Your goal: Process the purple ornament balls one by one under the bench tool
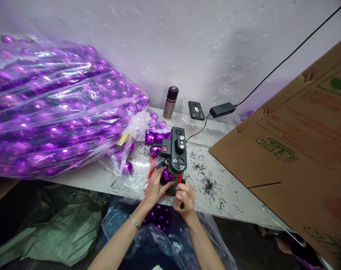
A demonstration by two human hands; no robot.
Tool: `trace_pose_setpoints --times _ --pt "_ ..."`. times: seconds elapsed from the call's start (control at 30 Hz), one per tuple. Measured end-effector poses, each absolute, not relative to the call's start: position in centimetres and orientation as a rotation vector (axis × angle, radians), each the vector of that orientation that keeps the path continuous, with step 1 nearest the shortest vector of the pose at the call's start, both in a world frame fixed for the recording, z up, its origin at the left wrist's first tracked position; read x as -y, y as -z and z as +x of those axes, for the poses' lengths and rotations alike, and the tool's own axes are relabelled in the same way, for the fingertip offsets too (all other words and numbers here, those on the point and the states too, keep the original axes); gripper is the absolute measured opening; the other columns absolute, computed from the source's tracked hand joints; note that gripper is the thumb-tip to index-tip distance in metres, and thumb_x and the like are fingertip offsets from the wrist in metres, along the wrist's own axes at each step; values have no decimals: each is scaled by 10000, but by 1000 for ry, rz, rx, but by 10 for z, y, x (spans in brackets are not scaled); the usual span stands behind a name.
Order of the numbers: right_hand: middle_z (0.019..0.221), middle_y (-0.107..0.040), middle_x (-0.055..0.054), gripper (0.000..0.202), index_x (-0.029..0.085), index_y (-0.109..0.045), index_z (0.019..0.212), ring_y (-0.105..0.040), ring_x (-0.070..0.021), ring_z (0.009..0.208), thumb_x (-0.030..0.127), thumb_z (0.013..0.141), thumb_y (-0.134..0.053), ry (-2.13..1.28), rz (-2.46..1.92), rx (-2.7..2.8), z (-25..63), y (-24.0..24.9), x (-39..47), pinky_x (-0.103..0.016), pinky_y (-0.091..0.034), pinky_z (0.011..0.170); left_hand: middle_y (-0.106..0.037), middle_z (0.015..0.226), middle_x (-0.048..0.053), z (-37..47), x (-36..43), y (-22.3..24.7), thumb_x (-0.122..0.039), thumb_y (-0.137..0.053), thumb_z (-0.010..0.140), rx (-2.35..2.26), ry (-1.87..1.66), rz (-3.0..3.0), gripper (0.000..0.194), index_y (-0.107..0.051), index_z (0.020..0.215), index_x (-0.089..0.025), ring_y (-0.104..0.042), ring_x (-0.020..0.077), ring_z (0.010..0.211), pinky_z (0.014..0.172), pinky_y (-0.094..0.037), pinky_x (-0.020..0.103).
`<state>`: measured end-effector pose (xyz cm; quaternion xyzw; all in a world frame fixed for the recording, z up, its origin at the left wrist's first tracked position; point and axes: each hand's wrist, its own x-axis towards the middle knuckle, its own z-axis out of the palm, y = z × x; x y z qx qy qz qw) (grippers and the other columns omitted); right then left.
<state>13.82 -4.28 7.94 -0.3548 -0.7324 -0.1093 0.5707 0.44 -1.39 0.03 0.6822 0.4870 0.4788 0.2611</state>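
Note:
On the table stands a black machine (178, 150) with a red switch and two round vents. Under its head sits a shiny purple ball (168, 175). My left hand (157, 186) has its fingers curved round the ball's left and front sides. My right hand (185, 197) is closed round the machine's black lever, whose ends show above and below the fist. Red material (150, 170) lies beneath the machine. Several more purple balls (155, 150) rest just left of it and behind it.
A big clear bag (55, 108) of purple balls fills the left. Behind are a bottle (171, 102), a phone (196, 110) and a power adapter (222, 109). A cardboard box (288, 157) leans in at right. Black bits (208, 185) litter the table. An open bag of balls (159, 217) hangs below.

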Motion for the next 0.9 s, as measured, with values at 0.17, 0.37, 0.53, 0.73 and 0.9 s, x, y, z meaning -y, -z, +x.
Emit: trace_pose_setpoints --times 0.17,0.37,0.53,0.73,0.9 --pt "672 -547 -3 325 224 -466 735 -496 -115 589 185 1036 -352 197 -864 1679 137 -103 46 -262 -405 548 -671 1329 158 4 10 -1 -470 -714 913 -1297 -1313 1865 573 -542 1385 -195 -645 331 1257 1053 -533 521" --pt "671 -557 8 305 204 -501 712 -558 -115 626 43 963 -438 -85 -977 1542 132 -153 51 -268 -409 579 -638 1378 168 -1 29 -1 -382 -695 939 -1305 -1296 1934 595 -455 1457 -213 -627 329 1299 1071 -530 524" --pt "665 -553 12 305 208 -500 711 -568 -121 636 29 948 -436 -32 -981 1551 130 -148 53 -267 -412 580 -533 1509 230 -18 94 19 -443 -681 938 -1257 -1186 2176 804 -268 1592 -224 -526 379 1419 1142 -451 601" --pt "623 -510 29 314 225 -455 705 -580 -121 629 5 928 -432 62 -973 1617 130 -138 55 -251 -411 565 -435 1618 181 -41 78 6 -530 -438 1036 -1308 -1215 2017 699 -250 1632 -216 -418 330 1508 1233 -357 547" --pt "620 -498 29 305 229 -449 724 -578 -122 639 -2 922 -438 72 -950 1632 130 -136 54 -250 -420 571 -557 1478 231 -37 -34 -33 -379 -456 1024 -1707 -1316 1679 507 -507 1448 -105 -510 334 1419 1181 -409 521"
